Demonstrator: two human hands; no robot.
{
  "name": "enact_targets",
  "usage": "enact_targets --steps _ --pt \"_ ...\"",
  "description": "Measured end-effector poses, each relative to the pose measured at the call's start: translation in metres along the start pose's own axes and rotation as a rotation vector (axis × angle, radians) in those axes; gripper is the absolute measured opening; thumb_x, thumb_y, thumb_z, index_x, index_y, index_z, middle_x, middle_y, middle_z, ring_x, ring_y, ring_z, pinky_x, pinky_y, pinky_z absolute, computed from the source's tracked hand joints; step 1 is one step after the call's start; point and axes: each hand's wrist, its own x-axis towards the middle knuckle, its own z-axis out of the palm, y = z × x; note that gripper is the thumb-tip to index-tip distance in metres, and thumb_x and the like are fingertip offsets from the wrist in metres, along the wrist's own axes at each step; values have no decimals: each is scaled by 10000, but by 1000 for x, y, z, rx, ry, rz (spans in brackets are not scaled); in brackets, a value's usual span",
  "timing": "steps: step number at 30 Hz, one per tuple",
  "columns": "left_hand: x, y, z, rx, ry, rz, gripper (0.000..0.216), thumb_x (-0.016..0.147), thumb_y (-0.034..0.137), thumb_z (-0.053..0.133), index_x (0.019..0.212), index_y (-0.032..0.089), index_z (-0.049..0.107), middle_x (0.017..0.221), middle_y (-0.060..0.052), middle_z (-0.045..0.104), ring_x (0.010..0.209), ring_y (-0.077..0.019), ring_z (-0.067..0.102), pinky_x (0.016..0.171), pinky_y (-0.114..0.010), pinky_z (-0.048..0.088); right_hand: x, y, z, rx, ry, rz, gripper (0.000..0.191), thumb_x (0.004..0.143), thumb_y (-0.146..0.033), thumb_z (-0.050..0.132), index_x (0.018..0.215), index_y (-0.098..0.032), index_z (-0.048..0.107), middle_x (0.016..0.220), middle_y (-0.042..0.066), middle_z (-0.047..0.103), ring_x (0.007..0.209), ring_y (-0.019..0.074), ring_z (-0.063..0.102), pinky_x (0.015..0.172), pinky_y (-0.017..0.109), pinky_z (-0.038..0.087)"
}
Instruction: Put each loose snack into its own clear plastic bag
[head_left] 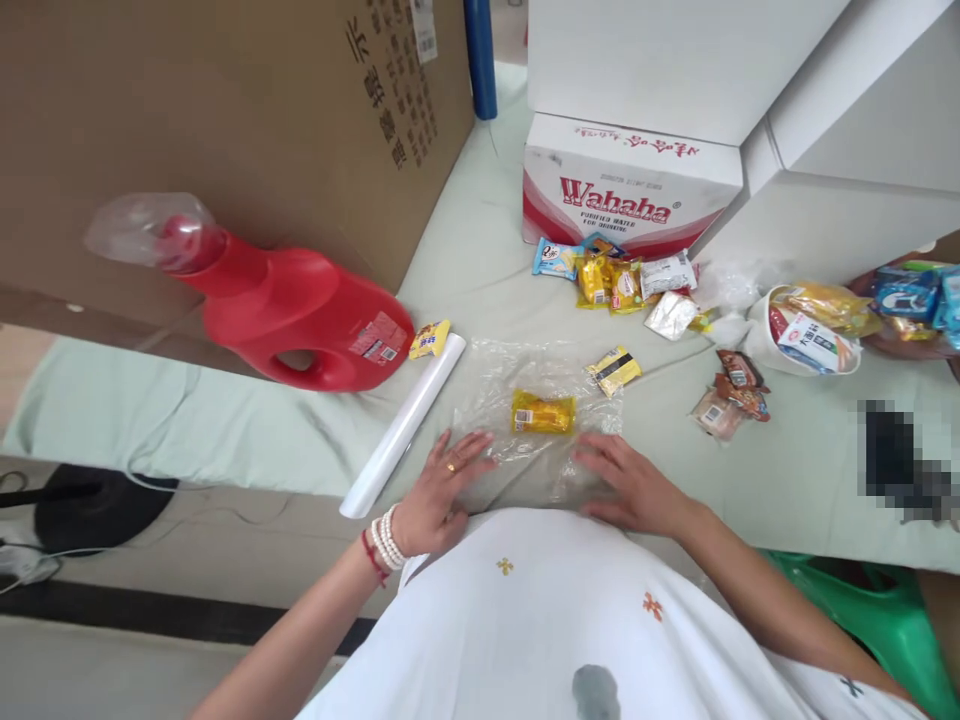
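A sheet of clear plastic film (495, 375) lies crinkled on the pale green cloth in front of me. On its middle rests a yellow-wrapped snack (543, 413) with a barcode. My left hand (448, 482) is spread at the film's near left corner, fingers apart. Opposite it, my right hand (626, 480) lies with fingers stretched over the near right edge. Neither hand touches the snack. A small yellow packet with a dark band (615, 371) sits at the film's right edge. Left of the film is a white roll of film (405, 425), lying slantwise.
A red jug (300, 310) lies tilted at left, a yellow packet (430, 340) beside it. Several snacks lie before the Wahaba-style water carton (630, 190). At right are a white bowl of packets (761, 335) and brown-wrapped snacks (739, 385). A large cardboard box (247, 110) stands back left.
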Motion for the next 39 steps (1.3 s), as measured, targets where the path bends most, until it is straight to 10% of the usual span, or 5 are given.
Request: enact_targets --steps 6,13,24,27,39 --pt "11 -15 -1 34 57 -12 213 958 281 574 1088 254 741 1257 -93 735 1333 -288 579 1227 -578 242 -30 11 11 36 95 9 244 1044 -266 482 1026 -222 721 1126 119 713 991 237 648 907 423 552" --pt "88 -30 -25 76 257 -317 266 983 336 513 910 209 735 904 -88 725 979 -266 644 940 -441 500 26 44 -56 69 136 280 227 1038 -312 486 968 -208 675 932 70 710 847 192 660 773 288 503" --pt "131 -35 -3 152 400 -556 857 801 325 715 1540 94 348 1406 -237 545 1165 -339 618 1023 -490 495 175 48 -64 -328 -43 330 774 901 -355 719 1550 -72 408 1429 218 557 1348 345 406 1078 396 380" --pt "134 -28 -3 166 263 -717 833 801 339 728 1519 95 383 1163 -177 691 1007 -327 685 902 -435 527 194 45 -50 -300 -149 400 511 913 -255 670 1388 -82 593 1193 205 677 1219 332 506 976 368 417" --pt "120 -33 -33 -388 304 -710 245 754 236 604 961 187 726 788 -10 631 596 -141 542 598 -267 426 99 15 -15 -358 -250 -79 562 1007 -118 444 1496 -376 548 1140 116 584 1052 281 473 838 351 390"
